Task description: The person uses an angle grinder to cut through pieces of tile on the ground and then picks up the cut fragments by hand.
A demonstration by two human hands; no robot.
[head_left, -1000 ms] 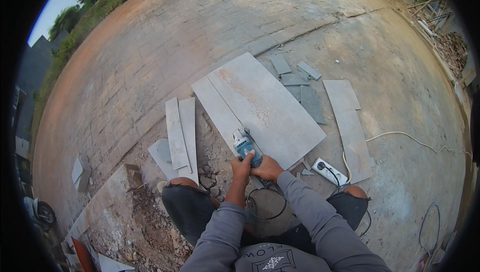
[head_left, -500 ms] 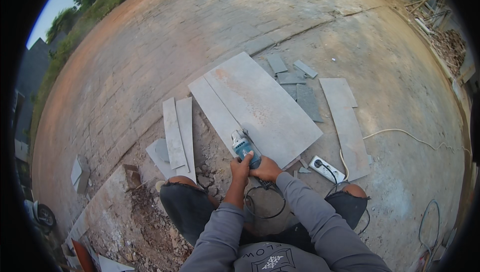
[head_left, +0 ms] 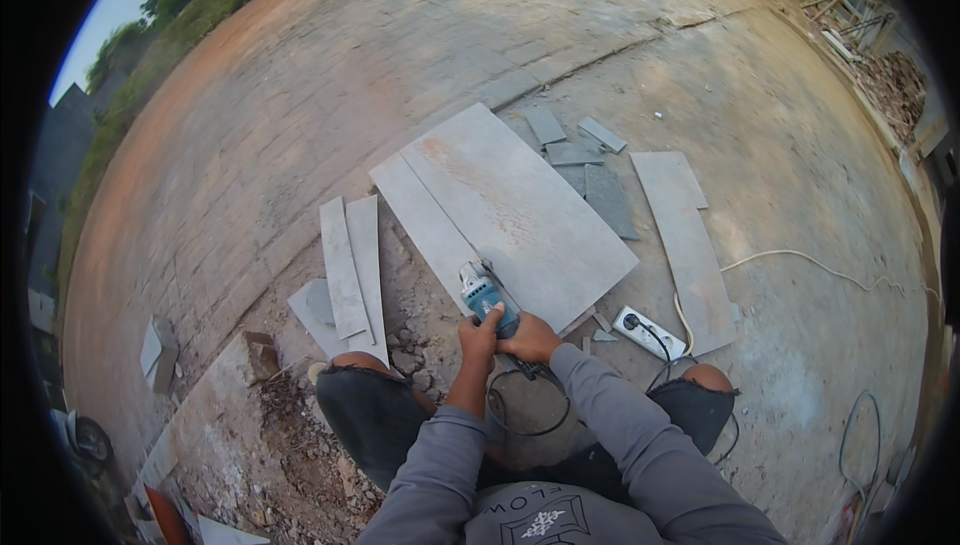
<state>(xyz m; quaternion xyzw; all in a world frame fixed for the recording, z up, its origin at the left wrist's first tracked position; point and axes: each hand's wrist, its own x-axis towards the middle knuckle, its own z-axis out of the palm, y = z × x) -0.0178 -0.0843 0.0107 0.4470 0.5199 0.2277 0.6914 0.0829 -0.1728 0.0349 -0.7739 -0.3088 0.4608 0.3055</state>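
Observation:
My left hand and my right hand are both closed on a teal angle grinder with a silver head, left thumb over its body. The grinder rests over the lower left part of a large pale grey tile, on a long straight line that runs up to the tile's far edge; its disc is mostly hidden. A black cable loops below my hands between my knees.
Narrow tile strips lie left of the tile; grey offcuts and a long pale piece lie right. A white power strip with cords sits by my right knee. Rubble, a concrete block and paving surround me.
The whole scene has slid slightly leftward in the view. My hands and the grinder have shifted a little along the line toward my body, with the grip unchanged.

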